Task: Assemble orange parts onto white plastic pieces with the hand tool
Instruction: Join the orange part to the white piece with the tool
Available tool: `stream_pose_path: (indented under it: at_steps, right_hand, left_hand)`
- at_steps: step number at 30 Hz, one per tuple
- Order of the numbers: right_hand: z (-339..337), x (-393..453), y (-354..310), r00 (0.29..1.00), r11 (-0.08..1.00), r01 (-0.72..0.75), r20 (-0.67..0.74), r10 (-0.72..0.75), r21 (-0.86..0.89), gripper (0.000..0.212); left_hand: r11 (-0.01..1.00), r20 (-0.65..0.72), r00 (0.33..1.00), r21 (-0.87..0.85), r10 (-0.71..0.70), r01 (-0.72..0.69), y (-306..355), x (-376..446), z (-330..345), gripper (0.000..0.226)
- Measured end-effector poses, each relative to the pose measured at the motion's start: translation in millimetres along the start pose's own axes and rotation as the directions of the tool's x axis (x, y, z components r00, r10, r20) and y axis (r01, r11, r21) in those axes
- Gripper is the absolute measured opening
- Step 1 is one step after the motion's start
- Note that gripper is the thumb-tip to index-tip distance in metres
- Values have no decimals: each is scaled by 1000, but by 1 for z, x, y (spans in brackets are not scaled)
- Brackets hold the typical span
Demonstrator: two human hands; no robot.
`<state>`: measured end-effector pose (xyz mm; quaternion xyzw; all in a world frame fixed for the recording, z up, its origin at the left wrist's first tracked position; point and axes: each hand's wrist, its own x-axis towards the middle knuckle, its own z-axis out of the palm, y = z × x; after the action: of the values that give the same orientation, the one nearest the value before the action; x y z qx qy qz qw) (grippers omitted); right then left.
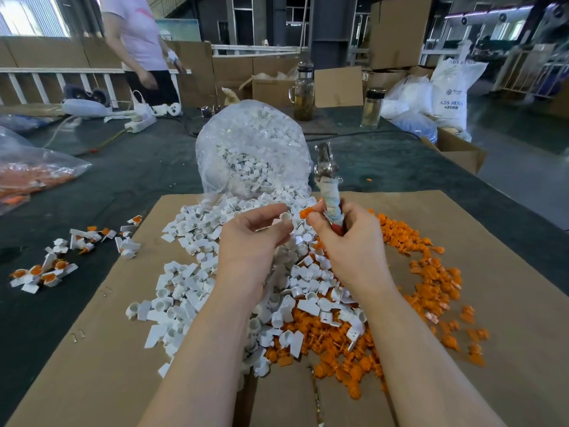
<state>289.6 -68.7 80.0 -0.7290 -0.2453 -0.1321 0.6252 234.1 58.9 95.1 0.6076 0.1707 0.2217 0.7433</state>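
Holding a white piece [285, 217] pinched between thumb and curled fingers [271, 211] of the left hand [249, 245], raised above the white pile [221, 272]. Gripping the tool [328, 192] in the right hand [348, 245], fingers wrapped round its cloth-bound handle, metal head pointing up and away. Pinching an orange part [305, 212] at the right thumb and forefinger tips, just beside the white piece, with a small gap between the two.

Spilling from a clear bag [249, 149] onto flat cardboard [462, 217], white pieces heaped under both forearms. Lying to the right and toward the near edge, a spread of loose orange parts [431, 282], overlapping the white pile at the middle. Scattered left of the cardboard on the dark surface [147, 167], a few joined white-and-orange pieces [46, 272]. Resting at far left, a second bag [34, 177] with orange contents.

Standing beyond the surface, a person [138, 41] in a pink top. Set at the back, two jars [303, 97] of liquid, a power strip [140, 124], cardboard boxes [397, 29] and a white sack [452, 94] printed with ABS.
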Motion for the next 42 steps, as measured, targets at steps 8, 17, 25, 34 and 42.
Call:
stream_pose_path:
  at_steps: [8, 17, 25, 34, 42]
  right_hand:
    - [3, -2, -1, 999, 998, 49, 9, -49, -42, 16]
    - [4, -2, 0, 998, 990, 24, -57, -32, -139, 10]
    - [7, -4, -2, 994, 982, 6, -106, -26, -189, 12]
    - [6, -4, -1, 997, 976, -17, -80, -1, -218, 13]
    - [5, -2, -2, 1000, 970, -22, -18, 18, -244, 14]
  left_hand:
    - [996, 9, 999, -81, -32, 33, 3, -3, 3, 23]
    - [995, 43, 998, -95, -35, 39, 4, -6, 6, 20]
    - [995, 48, 999, -100, -15, 20, 5, -7, 6, 18]
    - [998, 35, 998, -8, 59, -58, 2, -6, 5, 19]
    - [995, 26, 996, 44, 89, -90, -1, -4, 5, 19]
